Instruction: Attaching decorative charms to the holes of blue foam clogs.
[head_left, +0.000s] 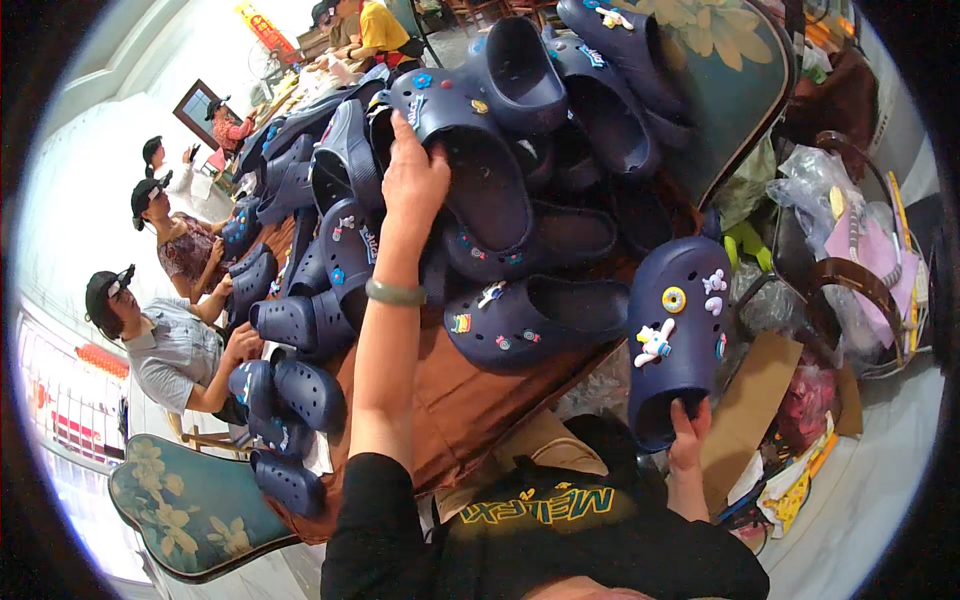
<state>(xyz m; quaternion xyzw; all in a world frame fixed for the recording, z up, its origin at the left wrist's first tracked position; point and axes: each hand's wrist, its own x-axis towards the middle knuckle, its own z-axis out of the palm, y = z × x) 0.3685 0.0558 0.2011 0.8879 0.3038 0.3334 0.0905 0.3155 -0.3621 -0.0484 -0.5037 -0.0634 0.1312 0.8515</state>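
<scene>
My right hand (688, 432) holds a navy clog (690, 262) by its opening end, off to the right of the table edge. On its upper sit a yellow ring charm, a white rabbit-like charm and small lilac charms. My left arm, with a bangle on the wrist, reaches forward over the heap. There my left hand (415, 172) is closed on the side edge of another navy clog (492, 195), with its thumb near the opening; some fingers are hidden. Nearer me on the table lies a navy clog (500, 335) with several small charms.
Many more navy clogs (285, 485) cover the brown-covered table (430, 400). Chairs with floral backs (190, 500) stand at the left and far right. At right are a cardboard piece (750, 410) and plastic bags (820, 180). Several people (170, 350) work along the left side.
</scene>
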